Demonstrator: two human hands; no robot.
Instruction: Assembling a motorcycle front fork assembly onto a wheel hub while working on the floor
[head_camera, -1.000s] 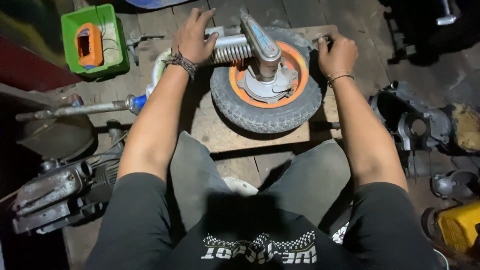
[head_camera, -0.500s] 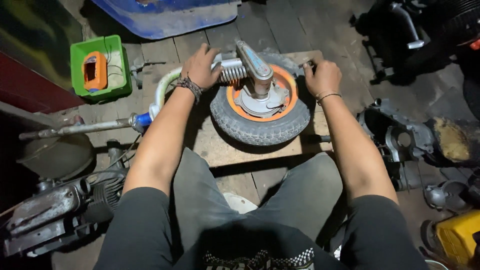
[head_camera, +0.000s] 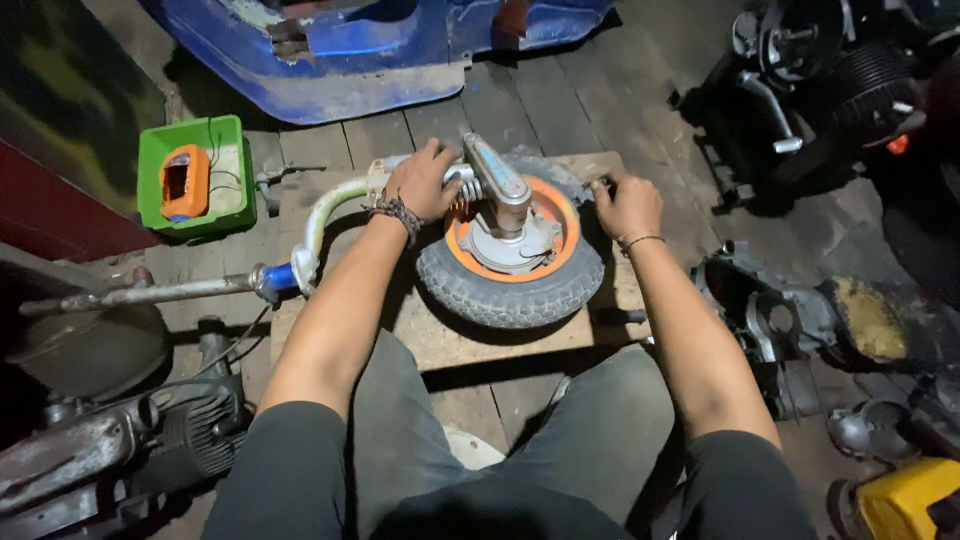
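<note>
Head view shows the wheel (head_camera: 510, 270) lying flat on a board (head_camera: 440, 335) for steadiness, left hand (head_camera: 425, 180) clasping the spring (head_camera: 462, 186) at its top, right hand (head_camera: 628, 205) gripping the tyre's far edge.

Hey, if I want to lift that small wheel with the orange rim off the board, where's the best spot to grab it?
Probably the tyre itself, one hand on each side, coming in from left and right. The wheel lies flat on the board, so the knobbly tread is exposed all round its near edge. The metal arm and spring cover the top and hub, leaving little clean grip there.
</note>
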